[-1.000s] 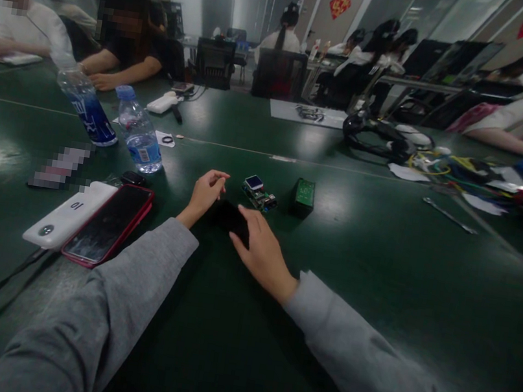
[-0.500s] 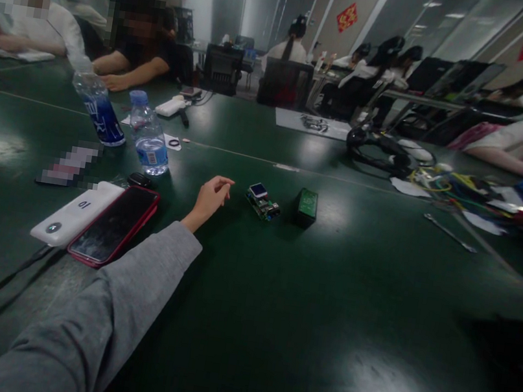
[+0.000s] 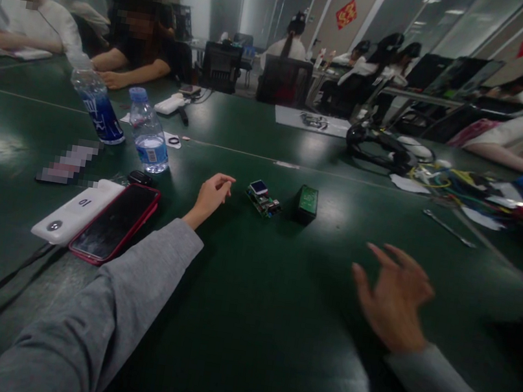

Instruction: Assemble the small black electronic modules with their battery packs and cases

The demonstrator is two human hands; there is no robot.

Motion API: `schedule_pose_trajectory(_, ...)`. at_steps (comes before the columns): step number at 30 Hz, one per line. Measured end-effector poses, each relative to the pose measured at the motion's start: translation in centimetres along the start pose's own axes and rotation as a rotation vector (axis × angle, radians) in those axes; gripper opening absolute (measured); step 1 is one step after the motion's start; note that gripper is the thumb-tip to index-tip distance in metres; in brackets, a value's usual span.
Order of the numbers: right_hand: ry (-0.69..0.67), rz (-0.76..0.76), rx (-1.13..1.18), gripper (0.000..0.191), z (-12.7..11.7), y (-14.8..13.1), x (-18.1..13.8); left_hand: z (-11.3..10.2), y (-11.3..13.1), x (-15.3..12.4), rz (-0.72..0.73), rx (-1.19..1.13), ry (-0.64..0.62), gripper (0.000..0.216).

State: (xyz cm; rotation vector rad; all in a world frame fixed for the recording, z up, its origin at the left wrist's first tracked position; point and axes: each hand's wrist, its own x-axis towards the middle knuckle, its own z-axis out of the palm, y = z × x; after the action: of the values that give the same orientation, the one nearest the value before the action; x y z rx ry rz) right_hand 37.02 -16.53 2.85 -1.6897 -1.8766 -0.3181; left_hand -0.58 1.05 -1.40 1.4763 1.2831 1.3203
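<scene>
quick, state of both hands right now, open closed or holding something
Left hand: loosely curled, nothing visibly held; open or closed cannot be told.
Right hand: open, holding nothing.

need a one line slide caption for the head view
At a dark green table: left hand beside a small circuit board, green-topped box to the board's right, right hand open.

At that dark green table point(image 3: 240, 337) I can see the left hand point(image 3: 210, 198), fingers loosely curled, just beside a little circuit board point(image 3: 264, 204) with a screen point(image 3: 258, 187); a green-topped block point(image 3: 306, 205) stands to the board's right. The right hand point(image 3: 396, 300), fingers spread, is well apart from both. Near the left sleeve point(image 3: 146, 277) a red-cased phone point(image 3: 114, 223) lies beside a white device point(image 3: 75, 211)
</scene>
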Motion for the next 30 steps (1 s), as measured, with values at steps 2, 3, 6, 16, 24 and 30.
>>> schedule_pose_trajectory(2,-0.082,-0.174,0.043,0.054,3.3,-4.6,1.6,0.0,0.2,0.0,0.0,0.011,-0.002,0.017)
schedule_pose_trajectory(3,-0.118,-0.251,0.086,0.052,5.0,-6.9,2.7,0.0,0.3,-0.1,-0.002,0.015,0.0,0.017)
schedule_pose_trajectory(6,-0.15,-0.386,0.177,0.049,9.3,-11.7,6.7,0.0,0.5,-0.1,-0.007,0.019,0.009,0.016)
schedule_pose_trajectory(16,-0.201,-0.171,0.499,0.046,12.2,-10.7,9.5,-0.1,0.2,0.0,0.007,0.032,-0.02,0.017)
schedule_pose_trajectory(24,-0.234,-0.001,0.623,0.042,12.9,-10.6,10.2,-0.1,0.4,-0.2,-0.001,0.03,-0.016,0.017)
schedule_pose_trajectory(30,-0.199,-0.014,0.613,0.048,13.1,-10.5,10.2,0.0,0.7,-0.2,-0.004,0.036,-0.014,0.017)
